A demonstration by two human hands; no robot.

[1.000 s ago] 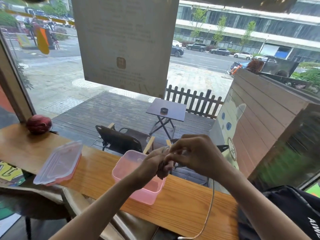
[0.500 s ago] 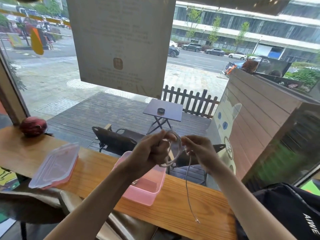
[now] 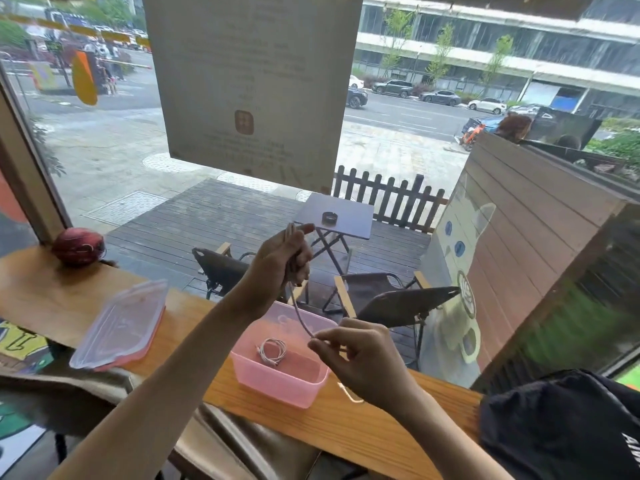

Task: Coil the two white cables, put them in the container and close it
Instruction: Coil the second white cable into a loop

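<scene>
A pink container [image 3: 277, 379] stands open on the wooden counter, with one coiled white cable [image 3: 273, 350] lying inside it. My left hand [image 3: 284, 258] is raised above the container and grips loops of the second white cable [image 3: 300, 317]. That cable runs down from the left hand to my right hand [image 3: 360, 358], which pinches it near the container's right rim. A short end of it [image 3: 348, 393] shows below the right hand. The clear lid [image 3: 121, 323] lies on the counter to the left.
The wooden counter [image 3: 329, 427] runs along a big window. A dark red ball [image 3: 79, 247] sits at its far left. A brown chair back [image 3: 242, 441] is below the counter edge, and dark fabric [image 3: 561, 427] lies at the right.
My left hand has risen higher with the loops. My right hand has dropped down and to the right along the cable. The hanging tail is shorter.
</scene>
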